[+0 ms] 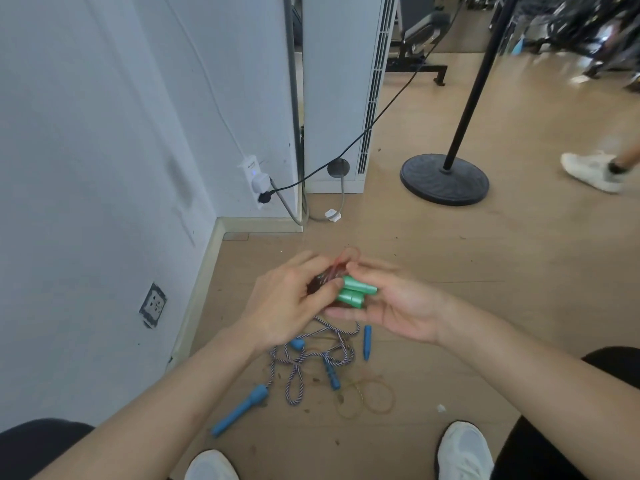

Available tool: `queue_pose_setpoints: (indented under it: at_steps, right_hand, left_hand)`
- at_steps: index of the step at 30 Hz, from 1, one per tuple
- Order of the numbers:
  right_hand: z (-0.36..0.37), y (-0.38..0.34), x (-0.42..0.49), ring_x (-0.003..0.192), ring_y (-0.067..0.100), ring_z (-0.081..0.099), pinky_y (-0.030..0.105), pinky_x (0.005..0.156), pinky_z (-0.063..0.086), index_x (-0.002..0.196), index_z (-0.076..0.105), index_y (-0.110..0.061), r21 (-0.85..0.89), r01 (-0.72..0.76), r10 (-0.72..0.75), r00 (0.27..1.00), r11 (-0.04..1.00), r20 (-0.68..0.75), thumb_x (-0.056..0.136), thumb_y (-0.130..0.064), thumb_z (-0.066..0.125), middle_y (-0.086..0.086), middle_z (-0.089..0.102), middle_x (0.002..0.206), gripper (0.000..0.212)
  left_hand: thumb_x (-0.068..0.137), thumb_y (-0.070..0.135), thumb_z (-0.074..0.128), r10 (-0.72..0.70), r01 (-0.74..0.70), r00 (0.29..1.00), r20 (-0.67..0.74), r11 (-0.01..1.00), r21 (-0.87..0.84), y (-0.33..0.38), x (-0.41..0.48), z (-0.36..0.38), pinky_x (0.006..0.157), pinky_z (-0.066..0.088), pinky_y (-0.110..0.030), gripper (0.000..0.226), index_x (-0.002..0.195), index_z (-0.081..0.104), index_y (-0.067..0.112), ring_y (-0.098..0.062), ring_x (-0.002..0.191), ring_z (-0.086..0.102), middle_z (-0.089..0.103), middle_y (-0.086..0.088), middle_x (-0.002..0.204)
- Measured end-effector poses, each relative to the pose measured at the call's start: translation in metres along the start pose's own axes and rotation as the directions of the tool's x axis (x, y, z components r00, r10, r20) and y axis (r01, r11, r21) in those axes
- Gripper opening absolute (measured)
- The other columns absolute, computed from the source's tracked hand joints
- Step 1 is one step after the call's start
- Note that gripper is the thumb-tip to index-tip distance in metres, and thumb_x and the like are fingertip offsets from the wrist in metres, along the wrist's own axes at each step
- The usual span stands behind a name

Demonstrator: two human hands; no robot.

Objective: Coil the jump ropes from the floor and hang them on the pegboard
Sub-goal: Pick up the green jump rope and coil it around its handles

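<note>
Clasped between left hand (pixel 287 299) and right hand (pixel 391 303), clear of the floor (pixel 450 258): red jump rope (pixel 330 273), wound into a tight dark bundle. Gripped on the left by curled fingers wrapped round the coil. Cradled on the right in a cupped palm, thumb and forefinger pinching the cord at the top of the bundle. Neither hand slack.

Lying side by side against the right palm: two green handles (pixel 355 294), short, glossy, stubby. Long axes running across the view, slightly downhill to the right, thicker ends against the coil, the other ends pointing at the right wrist. Poking up just above the grip: one small translucent red loop (pixel 350 252), blurred.

Directly below the grip, on the floor: striped jump rope (pixel 311 362), blue and white twisted cord, sprawled in loose overlapping loops. Scattered through it: blue handles (pixel 242 408), the largest down and left of the grip, long axis slanting towards the lower left; another (pixel 367 341) just under the right hand, nearly upright in the view. Down and right of the grip: thin yellowish cord (pixel 372 400) in faint rings, hard to make out.

Well beyond the grip: round black stand base (pixel 445 178). Left of it: white wall (pixel 104 168).
</note>
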State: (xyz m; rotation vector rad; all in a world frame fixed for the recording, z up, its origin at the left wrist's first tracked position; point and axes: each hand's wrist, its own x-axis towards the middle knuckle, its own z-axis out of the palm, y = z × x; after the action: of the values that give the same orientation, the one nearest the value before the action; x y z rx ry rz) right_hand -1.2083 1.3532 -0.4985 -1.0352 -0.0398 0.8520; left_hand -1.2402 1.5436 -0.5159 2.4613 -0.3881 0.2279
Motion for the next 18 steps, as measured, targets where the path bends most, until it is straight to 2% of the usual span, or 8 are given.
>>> queue_pose_setpoints:
  at_steps: [3,5,7,10,11,13,15,18]
  right_hand:
    - [0.003,-0.004,-0.002,0.108,0.028,0.069,0.04,0.087,0.06,0.129,0.057,0.001,-0.023,0.05,-0.05,0.999,0.998,-0.004,0.104,-0.011,0.045,0.021,0.067,0.123,0.031]
    - [0.005,-0.004,-0.001,0.11,0.028,0.068,0.041,0.088,0.059,0.132,0.057,-0.002,-0.008,0.066,-0.066,0.998,0.998,0.0,0.104,-0.01,0.044,0.021,0.066,0.127,0.031]
    - [0.007,-0.002,0.0,0.109,0.028,0.069,0.039,0.086,0.059,0.133,0.057,-0.004,0.034,0.046,-0.047,0.998,0.998,0.03,0.105,-0.01,0.042,0.02,0.065,0.127,0.032]
    - [0.009,0.002,-0.001,0.107,0.03,0.068,0.036,0.083,0.059,0.132,0.06,-0.006,0.091,0.017,-0.025,0.996,0.996,0.089,0.105,-0.01,0.041,0.017,0.066,0.123,0.033]
    - [0.009,0.003,-0.002,0.106,0.032,0.068,0.035,0.082,0.058,0.132,0.06,-0.007,0.084,0.018,-0.026,0.995,0.996,0.101,0.105,-0.012,0.041,0.016,0.067,0.123,0.034]
    - [0.01,0.006,-0.001,0.098,0.03,0.067,0.03,0.077,0.056,0.134,0.059,-0.01,0.042,0.034,-0.038,0.994,0.999,0.099,0.105,-0.02,0.043,0.014,0.067,0.118,0.035]
    - [0.01,0.009,0.0,0.088,0.025,0.064,0.026,0.071,0.054,0.135,0.06,-0.016,0.02,0.048,-0.049,0.996,0.999,0.079,0.101,-0.024,0.049,0.011,0.067,0.111,0.037]
    - [0.009,0.009,0.004,0.08,0.026,0.064,0.025,0.065,0.054,0.127,0.065,-0.013,0.035,0.068,-0.068,0.998,0.997,-0.005,0.097,-0.012,0.056,0.013,0.07,0.105,0.031]
  left_hand:
    - [0.096,0.05,0.045,0.009,-0.01,1.0,-0.019,0.997,-0.07,0.001,0.001,0.003,0.079,0.047,-0.036,0.031,0.119,0.061,0.038,-0.009,0.089,0.052,0.048,0.017,0.092]
    - [0.095,0.047,0.049,-0.011,0.0,0.998,-0.059,0.982,-0.187,0.002,0.003,0.006,0.1,0.039,-0.03,0.036,0.128,0.062,0.041,-0.014,0.111,0.05,0.053,0.018,0.114]
    - [0.094,0.037,0.055,-0.033,0.006,0.996,-0.078,0.944,-0.33,0.004,0.002,0.008,0.11,0.031,-0.029,0.034,0.126,0.063,0.043,-0.019,0.126,0.046,0.055,0.015,0.129]
    - [0.098,0.018,0.054,-0.102,0.073,0.995,-0.012,0.784,-0.617,0.011,0.003,0.005,0.103,0.049,-0.041,0.023,0.115,0.068,0.023,-0.023,0.123,0.056,0.063,0.001,0.128]
    - [0.1,0.012,0.052,-0.114,0.096,0.993,0.018,0.732,-0.675,0.011,0.004,0.003,0.101,0.052,-0.038,0.017,0.111,0.065,0.014,-0.02,0.124,0.058,0.064,-0.002,0.129]
    - [0.102,0.002,0.048,-0.091,0.076,0.996,0.013,0.735,-0.674,0.01,0.007,0.001,0.107,0.042,-0.026,0.012,0.103,0.06,0.004,-0.011,0.13,0.055,0.065,-0.004,0.131]
    - [0.101,0.001,0.049,-0.077,0.064,0.997,0.01,0.748,-0.66,0.009,0.009,0.0,0.114,0.034,-0.026,0.011,0.101,0.06,0.001,-0.009,0.135,0.05,0.066,0.0,0.13]
    - [0.097,0.0,0.054,-0.223,0.16,0.975,0.012,0.66,-0.734,0.013,0.012,-0.005,0.099,0.047,-0.019,0.012,0.099,0.065,0.001,-0.003,0.119,0.061,0.069,0.002,0.126]
